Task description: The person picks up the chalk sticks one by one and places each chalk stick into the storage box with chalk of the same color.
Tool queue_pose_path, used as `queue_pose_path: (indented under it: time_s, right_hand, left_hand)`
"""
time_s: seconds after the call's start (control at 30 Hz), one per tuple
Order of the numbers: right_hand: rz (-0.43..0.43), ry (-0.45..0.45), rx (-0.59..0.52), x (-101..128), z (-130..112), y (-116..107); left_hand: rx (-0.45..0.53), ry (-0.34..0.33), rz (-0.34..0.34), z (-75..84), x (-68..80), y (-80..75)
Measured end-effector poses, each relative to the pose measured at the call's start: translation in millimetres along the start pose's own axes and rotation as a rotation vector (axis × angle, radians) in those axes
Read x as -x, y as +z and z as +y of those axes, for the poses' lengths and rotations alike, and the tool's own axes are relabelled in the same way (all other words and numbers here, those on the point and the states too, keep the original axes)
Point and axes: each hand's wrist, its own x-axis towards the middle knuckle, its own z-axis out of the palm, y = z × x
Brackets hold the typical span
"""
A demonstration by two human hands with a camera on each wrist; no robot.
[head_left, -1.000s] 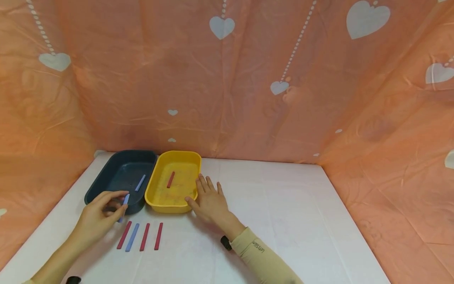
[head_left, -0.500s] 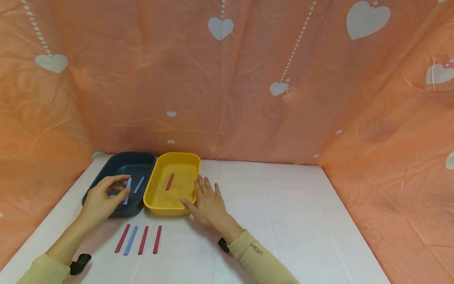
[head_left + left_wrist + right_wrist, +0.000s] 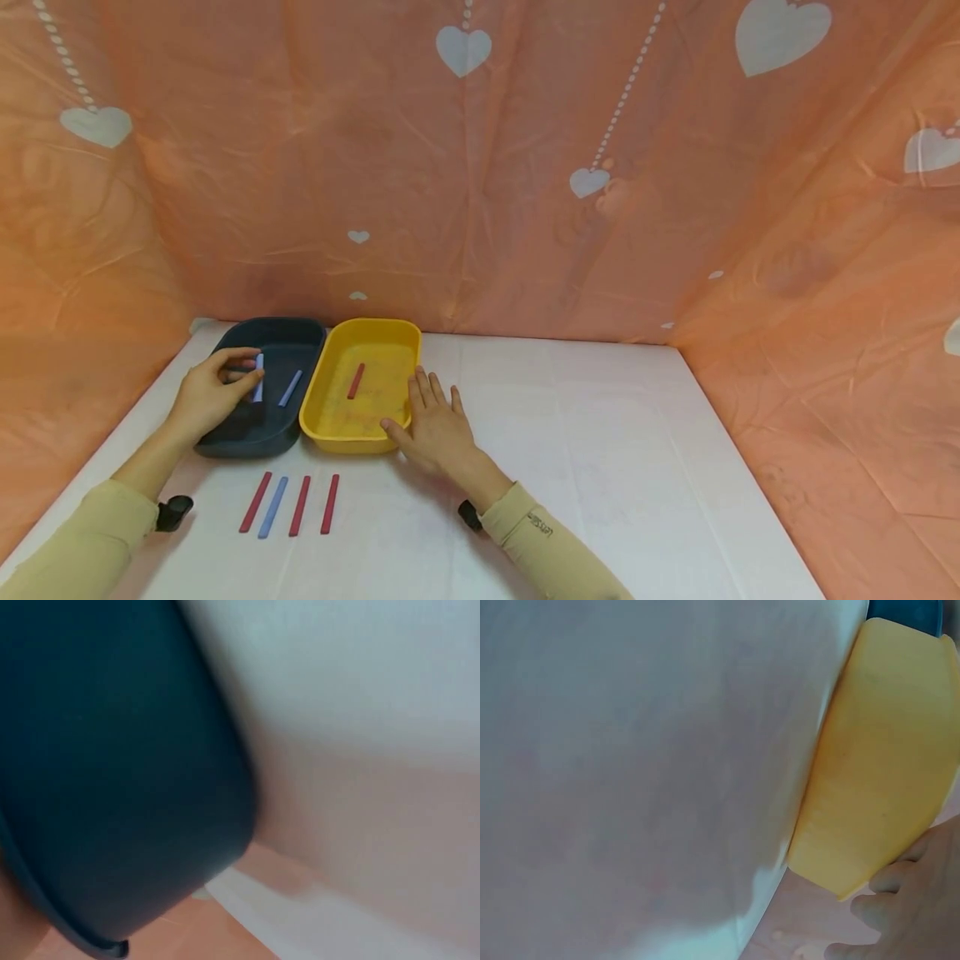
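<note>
Blue stick (image 3: 258, 387) is sitting pinched between the thumb and fingers of the left hand (image 3: 208, 398), hanging over the inside of the dark blue tray (image 3: 225, 446) near its left rim, not yet let go. Sorting by colour looks partly done: one loose blue stick (image 3: 290, 388) is already lying on that tray's floor, and one red stick (image 3: 356, 381) is lying in the yellow tray (image 3: 324, 431), which is standing just beside the blue one toward the back left of the table (image 3: 600, 467). Four sticks are waiting in a row (image 3: 288, 505) near the table's front edge, three red and one blue, so I am judging more than half is left. The right hand (image 3: 433, 421) is resting flat with fingers spread and holding nothing, its thumb touching the yellow tray's near right corner.
</note>
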Motion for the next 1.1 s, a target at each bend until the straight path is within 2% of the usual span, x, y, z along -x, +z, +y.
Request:
queue_pose_path:
  time_s: [0.17,0.4,0.63,0.93,1.1]
  right_hand:
    - [-0.001,0.002,-0.004,0.4,-0.1,-0.2]
    - [-0.006,0.001,0.0,-0.4,0.5,1.4]
    - [-0.017,0.013,0.016,-0.8,0.3,2.7]
    - [-0.017,0.012,0.02,-0.3,-0.3,2.9]
    - [-0.019,0.01,0.012,0.3,-0.3,1.3]
  left_hand:
    - [-0.015,0.032,-0.015,-12.8,-12.9,1.0]
    - [-0.088,-0.002,-0.124,-19.4,-24.9,4.3]
    - [-0.132,0.013,-0.191,-29.1,-35.8,13.0]
    - [-0.19,0.006,-0.256,-32.1,-39.9,17.4]
    - [-0.23,0.017,-0.265,-30.8,-41.0,18.7]
